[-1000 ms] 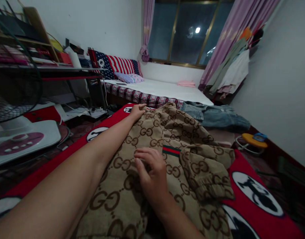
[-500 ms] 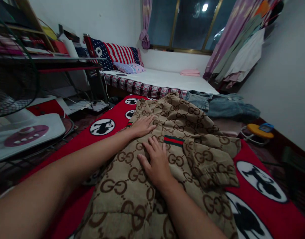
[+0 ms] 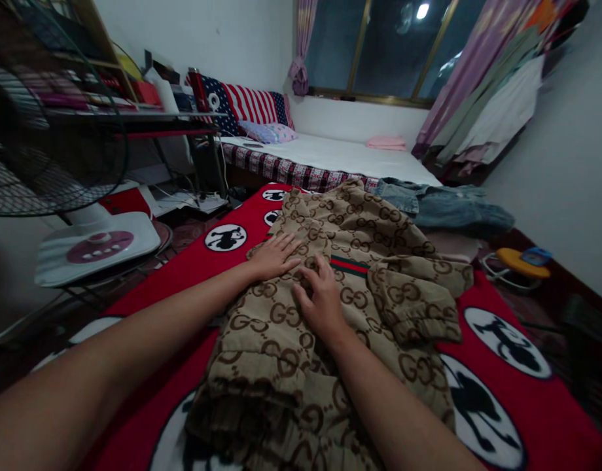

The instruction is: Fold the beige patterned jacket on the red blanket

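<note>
Both hands lie flat on a tan jacket with a brown interlocking-letter pattern (image 3: 360,229), which is spread in rumpled folds over a red blanket with round black-and-white cartoon patches (image 3: 521,418). The left hand (image 3: 274,256) rests palm down near the jacket's left edge, fingers straight and slightly spread, gripping nothing. The right hand (image 3: 323,301) lies just beside it, nearly touching, also palm down with its fingers extended onto the cloth; it presses the fabric and has hold of nothing. A green-and-red stripe (image 3: 349,265) on the jacket shows just beyond the right hand's fingertips. A sleeve with a gathered cuff (image 3: 419,307) lies folded across the jacket's right side.

Beyond the jacket, a pair of blue jeans (image 3: 443,206) lies crumpled at the foot of a bed with a white sheet (image 3: 330,157). On the bed are a stars-and-stripes pillow (image 3: 247,104) and a folded pink cloth (image 3: 385,142). To the left stands a floor fan (image 3: 60,157) with a white base, in front of a cluttered shelf (image 3: 129,111). Clothes hang beside the pink curtain (image 3: 478,59) at the right, next to a dark window (image 3: 379,49).
</note>
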A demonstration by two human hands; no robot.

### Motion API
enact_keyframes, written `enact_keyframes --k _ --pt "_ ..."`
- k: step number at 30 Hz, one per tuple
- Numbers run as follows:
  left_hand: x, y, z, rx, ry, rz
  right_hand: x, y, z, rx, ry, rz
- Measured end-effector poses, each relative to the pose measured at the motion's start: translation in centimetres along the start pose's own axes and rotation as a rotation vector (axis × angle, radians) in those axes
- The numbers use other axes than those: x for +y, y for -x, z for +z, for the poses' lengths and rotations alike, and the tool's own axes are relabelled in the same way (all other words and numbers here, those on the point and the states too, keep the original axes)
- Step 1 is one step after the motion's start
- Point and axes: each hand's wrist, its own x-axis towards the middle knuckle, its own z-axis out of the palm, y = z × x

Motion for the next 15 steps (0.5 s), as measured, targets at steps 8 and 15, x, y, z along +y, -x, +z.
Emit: enact_keyframes --k 8,15 --pt "0.6 2.1 -0.9 0.444 -0.053 -0.362 0.2 -0.1 0.3 0.099 -0.056 0.115" --pt "0.7 2.3 -2.3 0.378 -0.147 -0.476 -1.9 0.0 -1.2 -0.103 0.216 0.084"
